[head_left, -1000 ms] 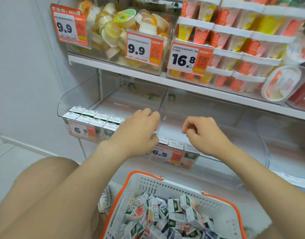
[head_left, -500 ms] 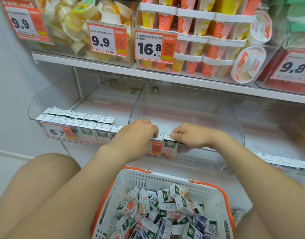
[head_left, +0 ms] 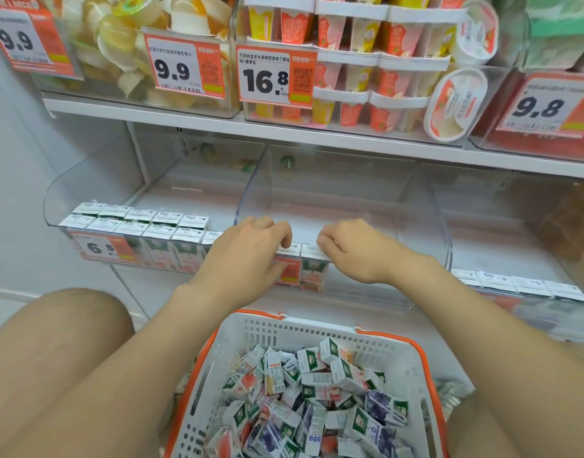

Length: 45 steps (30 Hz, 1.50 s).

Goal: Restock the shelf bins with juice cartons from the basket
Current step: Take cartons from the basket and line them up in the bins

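Both hands at the front edge of the mid bin (head_left: 416,226), on the front cartons (head_left: 312,261).

My L hand (head_left: 247,256) has its fingers curled down over the top of the left one of the two front cartons, thumb against the orange price tag (head_left: 289,271) on the bin's front wall. My R hand (head_left: 356,252) is fisted w/ knuckles up and fingertips at the top of the right one; can't tell if it really grips. Both cartons stand upright, side by side, touching the front wall. The L bin (head_left: 57,193) holds two neat rows along its front edge; the R bin (head_left: 482,226) has one row at its front. The basket (head_left: 317,328) sits below betw. my arms, w/ loose cartons (head_left: 317,401) heaped in it every which way.
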### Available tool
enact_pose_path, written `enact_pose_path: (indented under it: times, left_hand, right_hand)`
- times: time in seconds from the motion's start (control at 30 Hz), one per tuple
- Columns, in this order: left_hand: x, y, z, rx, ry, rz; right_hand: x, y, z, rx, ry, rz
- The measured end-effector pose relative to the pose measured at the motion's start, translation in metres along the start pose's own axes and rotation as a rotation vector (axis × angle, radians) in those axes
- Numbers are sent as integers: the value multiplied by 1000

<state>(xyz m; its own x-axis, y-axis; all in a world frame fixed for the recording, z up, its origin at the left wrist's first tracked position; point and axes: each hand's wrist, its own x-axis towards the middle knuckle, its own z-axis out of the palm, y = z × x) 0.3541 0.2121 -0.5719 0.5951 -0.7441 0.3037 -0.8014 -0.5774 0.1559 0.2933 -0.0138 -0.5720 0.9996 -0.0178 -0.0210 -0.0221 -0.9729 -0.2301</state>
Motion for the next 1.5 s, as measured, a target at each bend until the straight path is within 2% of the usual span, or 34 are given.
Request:
enact_pose_path:
  times: [0.07,0.13,0.17,0.3,0.37,0.47,0.6,0.77,0.93,1.07,1.2,1.4,1.5]
  left_hand:
    - [-7,9,-3,-32,60,13]
    - [-14,20,-2,-94,32,-9]
    - [-17,25,2,-109,-23,-19]
    - [-32,44,49,8,-357,77]
    - [-40,49,80,53,-497,104]
    - [-51,52,124,121,-666,121]
    - [-69,50,180,15,-852,33]
    - [-89,55,228,-33,-1055,64]
    - [-100,62,255,3,-1091,204]
    - [-111,60,272,67,-1083,269]
    - [-111,64,271,139,-960,337]
    - [-112,58,269,288,-821,463]
    - [-111,55,265,267,-778,520]
  right_hand:
    - [-18,-13,-7,39,196,-81]
    - [-44,-31,-14,147,216,-142]
    - [-58,-39,-14,156,150,-171]
    - [-97,-44,15,-43,-356,-121]
    - [-106,-34,33,-120,-504,-56]
    - [-113,-13,58,-179,-604,7]
    - [-117,21,97,-216,-691,72]
    - [-126,42,141,-194,-754,69]
    - [-138,52,181,-220,-813,25]
    - [-151,52,208,-260,-891,-85]
    - [-160,43,222,-329,-924,-108]
    - [-161,25,212,-268,-893,-77]
    - [-162,27,215,-255,-859,-76]
